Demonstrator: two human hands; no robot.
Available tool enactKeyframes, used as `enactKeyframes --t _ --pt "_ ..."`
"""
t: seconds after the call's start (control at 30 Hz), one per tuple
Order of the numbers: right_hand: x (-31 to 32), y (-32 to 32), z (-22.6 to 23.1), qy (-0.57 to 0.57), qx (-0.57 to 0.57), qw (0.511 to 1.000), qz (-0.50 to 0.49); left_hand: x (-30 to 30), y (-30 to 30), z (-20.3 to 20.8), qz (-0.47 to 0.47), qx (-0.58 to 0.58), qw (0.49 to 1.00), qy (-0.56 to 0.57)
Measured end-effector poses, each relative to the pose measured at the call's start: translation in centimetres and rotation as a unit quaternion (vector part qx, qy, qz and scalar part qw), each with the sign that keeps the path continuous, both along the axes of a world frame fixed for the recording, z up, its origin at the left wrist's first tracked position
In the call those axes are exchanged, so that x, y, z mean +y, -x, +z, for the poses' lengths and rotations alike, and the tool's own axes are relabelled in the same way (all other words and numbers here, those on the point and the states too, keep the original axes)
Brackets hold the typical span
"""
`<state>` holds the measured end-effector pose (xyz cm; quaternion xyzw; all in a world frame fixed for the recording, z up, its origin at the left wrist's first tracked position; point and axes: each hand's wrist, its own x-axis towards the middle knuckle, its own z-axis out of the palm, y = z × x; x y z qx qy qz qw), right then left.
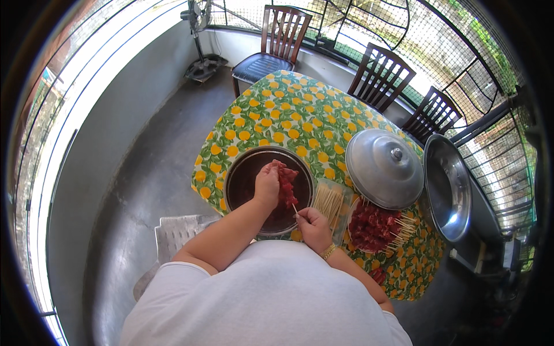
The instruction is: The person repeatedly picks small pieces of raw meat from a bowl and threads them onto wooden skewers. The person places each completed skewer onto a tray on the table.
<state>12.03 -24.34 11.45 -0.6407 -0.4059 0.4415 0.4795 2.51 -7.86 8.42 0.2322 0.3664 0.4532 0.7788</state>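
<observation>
Over a round metal pot (229, 199) with dark red contents, my left hand (267, 184) pinches a strip of raw red meat (287, 183). The meat hangs along a thin wooden skewer (295, 208), whose lower end my right hand (314, 228) grips between thumb and fingers. Just right of the pot lies a clear plastic container (347, 199) with many bare wooden skewers (328, 203) in it. Beyond my right hand a heap of skewered raw meat (372, 225) is piled up, its stick ends pointing to the right.
A domed aluminium lid (384, 167) rests behind the meat pile. A wide steel basin (449, 187) leans at the table's right edge. Lemon-patterned cloth (277, 106) covers the table. Wooden chairs (283, 40) stand along the far side, with a standing fan (200, 55) at the far left.
</observation>
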Motion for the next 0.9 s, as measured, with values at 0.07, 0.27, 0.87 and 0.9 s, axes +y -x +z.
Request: enactKeyframes --t 0.07,0.27,0.87,0.9 --pt "0.3 0.0 0.1 0.01 0.022 1.0 0.002 0.2 0.3 0.1 -0.018 0.0 1.0 0.02" --pt "0.6 -0.8 0.3 0.019 0.05 0.999 0.004 3.6 2.5 1.6 -0.136 -0.051 0.973 0.179" --pt "0.0 -0.2 -0.1 0.002 0.013 1.0 0.009 2.2 1.3 0.6 -0.089 -0.016 0.988 0.123" --pt "0.0 -0.2 -0.1 0.002 0.005 1.0 0.008 2.1 1.4 0.7 -0.093 -0.026 0.985 0.144"
